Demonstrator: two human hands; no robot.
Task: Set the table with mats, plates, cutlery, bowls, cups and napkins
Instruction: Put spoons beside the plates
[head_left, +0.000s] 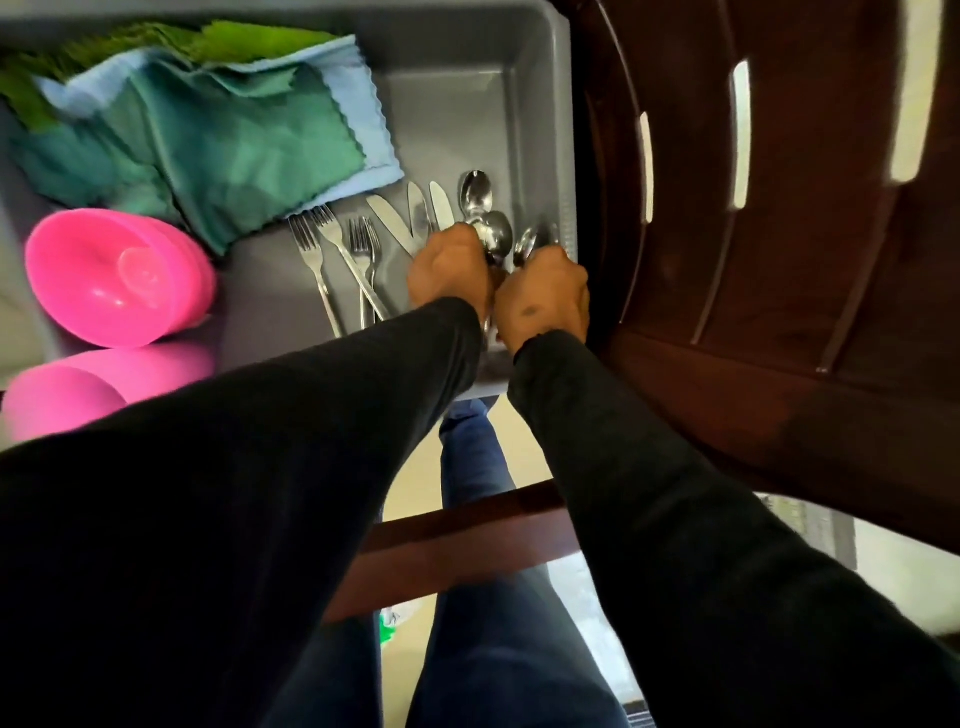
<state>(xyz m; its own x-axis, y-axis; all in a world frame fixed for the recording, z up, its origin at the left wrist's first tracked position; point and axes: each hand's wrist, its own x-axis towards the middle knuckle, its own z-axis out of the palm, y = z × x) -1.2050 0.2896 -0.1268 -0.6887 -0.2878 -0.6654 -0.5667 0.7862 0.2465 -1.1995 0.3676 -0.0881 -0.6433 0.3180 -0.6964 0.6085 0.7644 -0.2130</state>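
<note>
A grey bin (467, 67) holds the table things. Both my hands reach into its right side. My left hand (449, 273) is closed around the handles of steel spoons (491, 231). My right hand (543, 299) grips another spoon (532, 241) close to the bin's right wall. Three forks (332, 254) and three knives (410, 218) lie loose on the bin floor just left of my hands. Folded green and blue napkins (234, 140) fill the back left. Pink bowls (111, 280) lie tipped on their side at the left.
A dark brown plastic chair (779, 234) stands tight against the bin's right side. A dark wooden bar (467, 545) crosses below the bin, above my blue-jeaned legs. More pink plastic (67, 389) shows at the lower left.
</note>
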